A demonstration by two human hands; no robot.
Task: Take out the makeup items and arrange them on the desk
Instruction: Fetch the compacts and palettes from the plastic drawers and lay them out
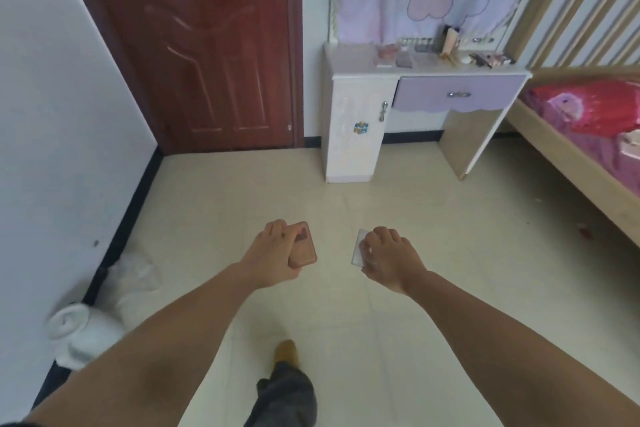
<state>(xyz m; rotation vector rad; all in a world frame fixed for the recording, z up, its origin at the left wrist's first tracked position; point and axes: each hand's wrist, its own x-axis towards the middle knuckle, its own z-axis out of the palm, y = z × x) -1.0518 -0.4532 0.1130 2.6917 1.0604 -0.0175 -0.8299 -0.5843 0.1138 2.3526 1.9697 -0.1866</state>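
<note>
Currently the left hand (273, 253) grips a pink compact (304, 246) and the right hand (388, 256) grips a clear flat case (358, 248), both well apart from the surface (353, 71). Carry both level; set each on bare space beside the makeup items (450, 54) already there.

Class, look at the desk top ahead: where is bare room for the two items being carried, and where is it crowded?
The white desk top is bare at its left end, between the left edge and the pink items. From there rightward to the bed frame it is crowded with small makeup items. The left hand holds a pink compact, the right hand a clear case.
</note>
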